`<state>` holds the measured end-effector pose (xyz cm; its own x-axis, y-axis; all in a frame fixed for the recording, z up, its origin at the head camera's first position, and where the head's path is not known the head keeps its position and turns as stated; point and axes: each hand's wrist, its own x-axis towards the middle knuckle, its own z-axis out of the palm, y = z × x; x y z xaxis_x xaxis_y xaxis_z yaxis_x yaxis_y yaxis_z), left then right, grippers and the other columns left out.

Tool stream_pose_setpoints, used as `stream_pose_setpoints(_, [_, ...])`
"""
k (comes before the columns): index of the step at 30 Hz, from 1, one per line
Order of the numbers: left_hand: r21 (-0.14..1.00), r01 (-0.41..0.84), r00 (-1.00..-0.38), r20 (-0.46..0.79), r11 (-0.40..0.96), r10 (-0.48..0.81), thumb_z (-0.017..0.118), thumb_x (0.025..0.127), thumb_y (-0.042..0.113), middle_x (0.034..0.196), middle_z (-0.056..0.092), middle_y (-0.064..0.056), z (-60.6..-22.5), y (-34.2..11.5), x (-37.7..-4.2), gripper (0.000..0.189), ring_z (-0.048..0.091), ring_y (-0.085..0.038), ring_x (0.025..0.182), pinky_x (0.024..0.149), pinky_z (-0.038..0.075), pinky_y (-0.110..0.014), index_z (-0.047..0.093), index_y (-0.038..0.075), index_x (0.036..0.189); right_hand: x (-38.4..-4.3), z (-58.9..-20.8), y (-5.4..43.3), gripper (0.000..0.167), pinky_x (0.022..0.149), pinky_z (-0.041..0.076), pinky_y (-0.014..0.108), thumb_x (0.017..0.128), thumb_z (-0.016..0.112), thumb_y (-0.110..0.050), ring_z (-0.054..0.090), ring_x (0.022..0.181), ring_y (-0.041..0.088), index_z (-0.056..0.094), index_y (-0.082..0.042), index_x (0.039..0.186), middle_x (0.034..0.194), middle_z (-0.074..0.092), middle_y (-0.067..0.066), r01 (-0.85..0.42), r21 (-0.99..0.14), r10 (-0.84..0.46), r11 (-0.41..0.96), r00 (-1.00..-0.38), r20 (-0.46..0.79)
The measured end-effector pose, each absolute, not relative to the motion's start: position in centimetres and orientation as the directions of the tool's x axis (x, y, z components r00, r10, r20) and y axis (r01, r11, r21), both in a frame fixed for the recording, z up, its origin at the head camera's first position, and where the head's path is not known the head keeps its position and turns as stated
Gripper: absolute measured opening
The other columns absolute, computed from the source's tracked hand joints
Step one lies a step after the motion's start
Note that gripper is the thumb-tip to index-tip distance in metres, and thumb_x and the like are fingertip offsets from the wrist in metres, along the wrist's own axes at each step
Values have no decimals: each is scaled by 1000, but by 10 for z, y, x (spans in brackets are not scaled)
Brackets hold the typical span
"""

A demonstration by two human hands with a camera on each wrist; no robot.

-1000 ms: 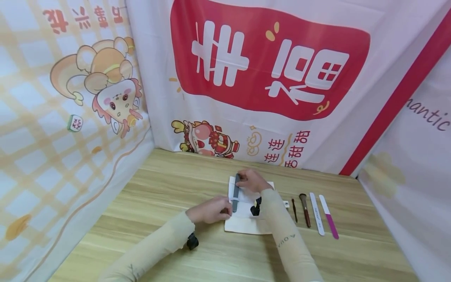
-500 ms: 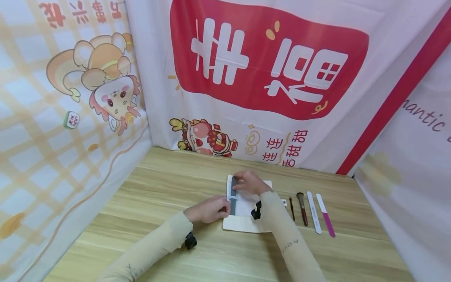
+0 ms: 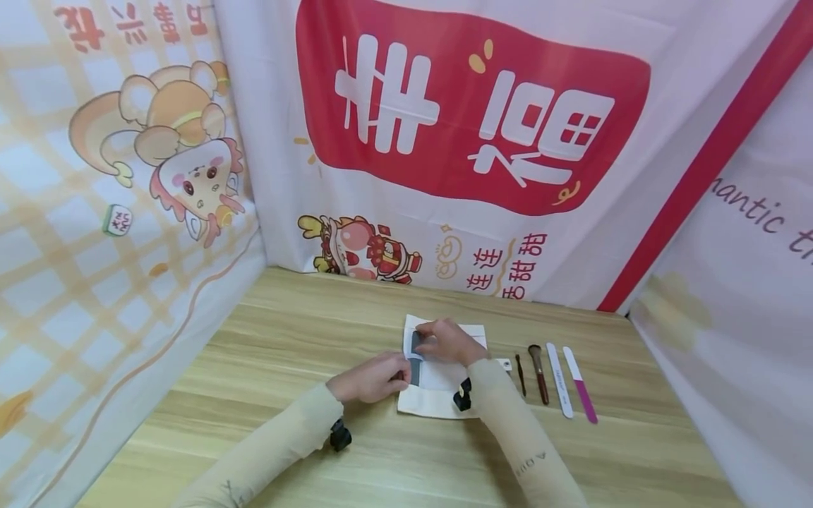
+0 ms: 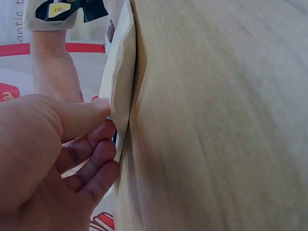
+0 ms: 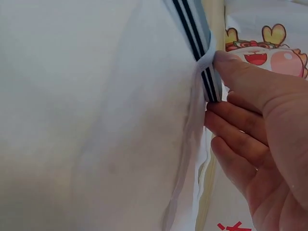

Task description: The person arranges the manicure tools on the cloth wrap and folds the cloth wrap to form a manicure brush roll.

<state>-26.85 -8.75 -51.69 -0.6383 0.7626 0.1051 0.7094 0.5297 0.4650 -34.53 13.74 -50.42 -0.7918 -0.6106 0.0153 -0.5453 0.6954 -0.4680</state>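
Observation:
A white cloth pouch lies unfolded on the table. Along its left side a grey nail file passes under a narrow white elastic loop; the right wrist view shows the file's striped edge. My right hand pinches the file's far end between thumb and fingers, close to the loop. At the pouch's left edge, my left hand pinches the cloth, its thumb on top in the left wrist view, where the cloth edge rises slightly off the wood. The file's near end is partly hidden by the left fingers.
Right of the pouch lie a small white piece with a dark mark, a thin dark brown stick, a brush, a white nail file and a white-and-purple file. Printed cloth walls enclose the wooden table.
The grey nail file has slid through the loop toward me, with my right hand following it. My left hand stays at the pouch's edge. The head view has shifted slightly.

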Motion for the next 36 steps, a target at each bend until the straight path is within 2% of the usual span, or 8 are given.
stream_pose_setpoints(3, [463, 711, -636, 103, 529, 765, 68, 101, 11, 92, 61, 7, -515, -87, -271, 13, 52, -5, 85, 82, 47, -24, 67, 17, 90, -342, -501, 138, 39, 102, 58, 42, 97, 78, -19, 74, 114, 23, 71, -4, 132, 126, 77, 12, -577, -449, -636, 683, -771, 24])
stream_pose_setpoints(9, [506, 649, -680, 51, 568, 732, 70, 98, 11, 89, 61, 7, -507, -83, -279, 7, 54, -8, 81, 75, 47, -23, 70, 15, 92, -336, -481, 163, 51, 114, 50, 47, 100, 74, -25, 65, 133, 33, 63, 1, 142, 142, 68, 18, -556, -410, -611, 723, -792, -2])
stream_pose_setpoints(17, [452, 673, -691, 104, 585, 715, 71, 97, 9, 92, 71, 1, -499, -65, -301, 6, 59, -12, 81, 75, 52, -25, 77, 9, 98, -315, -454, 263, 58, 117, 45, 55, 103, 70, -29, 57, 141, 40, 55, 4, 148, 150, 60, 22, -475, -334, -510, 814, -860, -22])
stream_pose_setpoints(22, [409, 689, -695, 141, 598, 705, 71, 97, 6, 95, 73, -4, -499, -54, -315, 7, 60, -14, 85, 81, 55, -29, 77, 6, 99, -300, -455, 335, 52, 106, 52, 60, 100, 73, -22, 66, 124, 47, 60, 12, 138, 134, 68, 31, -453, -252, -459, 855, -888, 35])
stream_pose_setpoints(28, [329, 688, -711, 126, 647, 692, 71, 96, 6, 97, 70, -5, -500, -43, -325, 8, 59, -17, 90, 90, 54, -35, 77, 7, 101, -288, -471, 398, 40, 92, 57, 61, 93, 77, -12, 72, 102, 48, 67, 15, 120, 112, 73, 33, -430, -202, -422, 880, -903, 85])
stream_pose_setpoints(31, [297, 710, -691, 126, 638, 711, 71, 96, 6, 97, 71, -6, -501, -36, -328, 7, 61, -18, 92, 92, 54, -36, 78, 7, 99, -279, -481, 417, 30, 87, 59, 60, 92, 78, -11, 73, 96, 45, 70, 11, 110, 104, 75, 29, -386, -225, -380, 895, -922, 69])
stream_pose_setpoints(33, [293, 720, -681, 127, 629, 721, 71, 96, 7, 96, 71, -5, -503, -33, -328, 7, 63, -18, 92, 92, 55, -36, 78, 7, 98, -273, -487, 424, 19, 84, 60, 57, 93, 77, -12, 73, 91, 39, 71, 5, 100, 97, 76, 22, -341, -259, -344, 903, -938, 37])
stream_pose_setpoints(36, [284, 730, -671, 121, 622, 732, 72, 96, 8, 95, 72, -4, -506, -28, -328, 8, 63, -17, 91, 93, 55, -35, 79, 8, 96, -267, -497, 431, 14, 81, 61, 50, 93, 78, -14, 73, 87, 29, 71, -2, 94, 93, 76, 12, -286, -281, -296, 916, -955, 9])
